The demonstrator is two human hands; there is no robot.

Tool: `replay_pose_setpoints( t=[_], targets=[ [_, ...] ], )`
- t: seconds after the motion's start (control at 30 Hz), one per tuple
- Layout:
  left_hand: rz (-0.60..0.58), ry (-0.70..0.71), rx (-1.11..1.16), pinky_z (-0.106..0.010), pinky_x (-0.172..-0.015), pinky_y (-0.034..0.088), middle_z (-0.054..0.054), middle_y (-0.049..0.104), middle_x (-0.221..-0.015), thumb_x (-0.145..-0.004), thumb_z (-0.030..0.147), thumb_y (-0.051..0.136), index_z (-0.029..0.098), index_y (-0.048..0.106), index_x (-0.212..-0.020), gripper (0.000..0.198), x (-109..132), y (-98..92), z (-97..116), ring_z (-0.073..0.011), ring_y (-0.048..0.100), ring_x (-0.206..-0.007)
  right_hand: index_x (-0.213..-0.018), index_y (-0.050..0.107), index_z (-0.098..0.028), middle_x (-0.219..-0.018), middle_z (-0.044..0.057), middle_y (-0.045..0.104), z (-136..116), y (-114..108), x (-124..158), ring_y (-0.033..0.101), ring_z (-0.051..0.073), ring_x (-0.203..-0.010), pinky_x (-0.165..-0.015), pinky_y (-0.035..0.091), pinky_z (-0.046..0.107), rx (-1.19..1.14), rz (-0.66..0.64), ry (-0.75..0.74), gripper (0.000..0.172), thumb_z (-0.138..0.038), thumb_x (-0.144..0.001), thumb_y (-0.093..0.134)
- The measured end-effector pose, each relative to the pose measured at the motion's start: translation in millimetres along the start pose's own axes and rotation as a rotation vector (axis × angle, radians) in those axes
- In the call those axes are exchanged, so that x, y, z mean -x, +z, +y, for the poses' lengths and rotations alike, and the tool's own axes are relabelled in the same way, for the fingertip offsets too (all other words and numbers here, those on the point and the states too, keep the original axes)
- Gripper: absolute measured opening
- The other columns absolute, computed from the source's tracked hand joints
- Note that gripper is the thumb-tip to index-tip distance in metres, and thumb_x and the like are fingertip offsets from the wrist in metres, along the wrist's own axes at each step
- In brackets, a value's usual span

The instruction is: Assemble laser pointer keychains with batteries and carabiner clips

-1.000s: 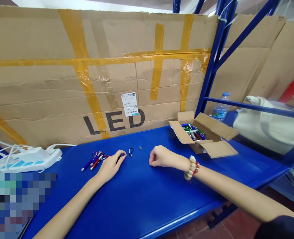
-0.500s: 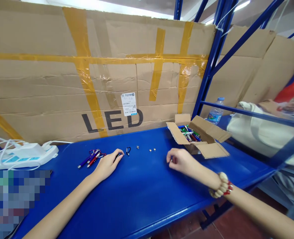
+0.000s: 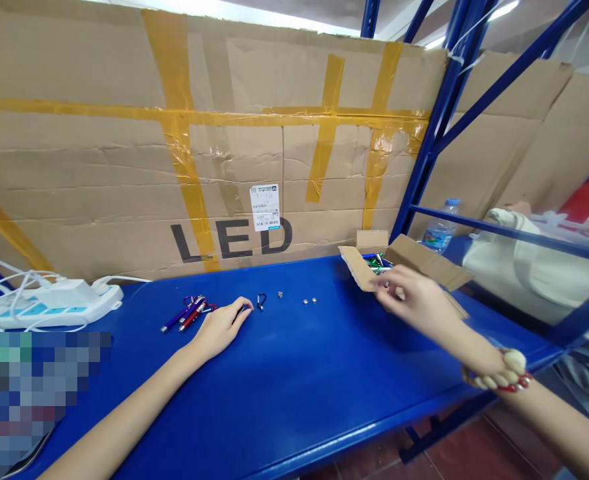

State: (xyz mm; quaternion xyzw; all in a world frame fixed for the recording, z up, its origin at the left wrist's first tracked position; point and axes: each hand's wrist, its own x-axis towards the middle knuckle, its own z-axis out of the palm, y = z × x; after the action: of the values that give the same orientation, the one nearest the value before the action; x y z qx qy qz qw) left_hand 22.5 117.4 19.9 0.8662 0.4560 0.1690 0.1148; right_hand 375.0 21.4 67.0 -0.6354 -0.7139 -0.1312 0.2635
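Note:
My left hand [image 3: 220, 326] rests on the blue shelf [image 3: 294, 380], fingers curled over a small dark object whose tip shows near a black carabiner clip [image 3: 261, 301]. A bunch of purple and red pen-shaped keychain lights [image 3: 187, 313] lies just left of it. Three small round metal pieces [image 3: 308, 301] sit on the shelf between my hands. My right hand [image 3: 414, 301], with a bead bracelet on its wrist, is raised over the front of an open cardboard box [image 3: 424, 261] holding more coloured lights; its fingers are curled and blurred.
A large taped cardboard sheet marked LED [image 3: 234, 239] stands behind the shelf. A white power strip with cables [image 3: 49, 304] lies at the left. A water bottle [image 3: 439, 227] and a cream bag [image 3: 529, 260] sit at the right behind blue rack beams.
My right hand has left the middle of the shelf and moved right and up to the box, uncovering two small metal pieces. My left hand has stayed put.

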Motion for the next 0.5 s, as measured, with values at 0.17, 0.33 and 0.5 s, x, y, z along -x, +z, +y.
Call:
replay_pose_setpoints(
  t=[0.17,0.33,0.5],
  targets=[
    [-0.010,-0.005,-0.016,-0.028,-0.070,0.044,0.000,0.067,-0.094,-0.090,0.039,0.026,0.027,0.048,-0.102,0.028,0.1,0.3,0.2,-0.0207,0.064,-0.082,-0.092,0.060,-0.023,-0.096,0.005,0.061,-11.4,28.8,35.5,0.061,0.017,-0.074,-0.060,0.047,0.027,0.095,-0.332,0.018,0.024,-0.035,-0.082,0.042],
    [-0.016,0.003,-0.018,-0.027,-0.068,0.044,0.000,0.067,-0.097,-0.090,0.037,0.027,0.026,0.049,-0.101,0.026,-0.5,0.7,-0.4,-0.0204,0.064,-0.084,-0.105,0.055,-0.017,-0.100,0.013,0.057,6.9,50.7,51.9,0.056,0.026,-0.095,-0.084,0.046,0.040,0.208,-0.195,0.058,0.038,-0.041,-0.086,0.033],
    [-0.010,-0.001,-0.012,-0.028,-0.069,0.044,0.000,0.067,-0.097,-0.090,0.038,0.028,0.026,0.049,-0.101,0.027,-0.8,0.6,0.1,-0.0204,0.064,-0.083,-0.116,0.048,-0.017,-0.114,0.013,0.052,17.5,59.1,45.8,0.053,0.027,-0.106,-0.091,0.043,0.038,0.175,-0.178,0.095,0.048,-0.050,-0.084,0.035]
  ],
)
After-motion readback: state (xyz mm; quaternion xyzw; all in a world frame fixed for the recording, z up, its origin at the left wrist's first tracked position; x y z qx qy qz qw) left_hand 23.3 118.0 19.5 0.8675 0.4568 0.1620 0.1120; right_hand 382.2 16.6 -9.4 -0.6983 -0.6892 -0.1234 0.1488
